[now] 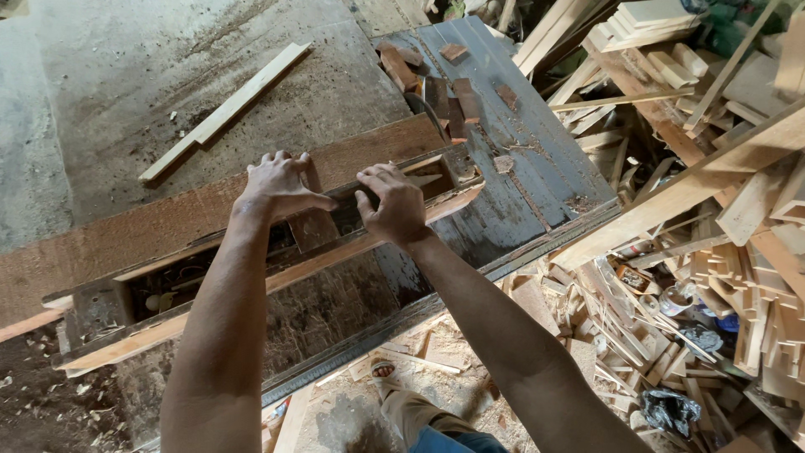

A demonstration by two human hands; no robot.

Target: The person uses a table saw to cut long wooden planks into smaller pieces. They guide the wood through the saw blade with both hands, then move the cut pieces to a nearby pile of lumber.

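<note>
My left hand rests on a small reddish wood block that stands in the slot of a long wooden fence rail on a worn metal machine table. Its fingers spread over the block's top and the brown board behind it. My right hand presses down on the same rail just to the right, fingers curled over its upper edge. Both forearms reach in from the bottom of the view.
A loose pale wood strip lies on the dusty concrete floor at the back left. Small wood offcuts sit on the table's far end. A large heap of scrap lumber fills the right side. My sandalled foot stands in sawdust below.
</note>
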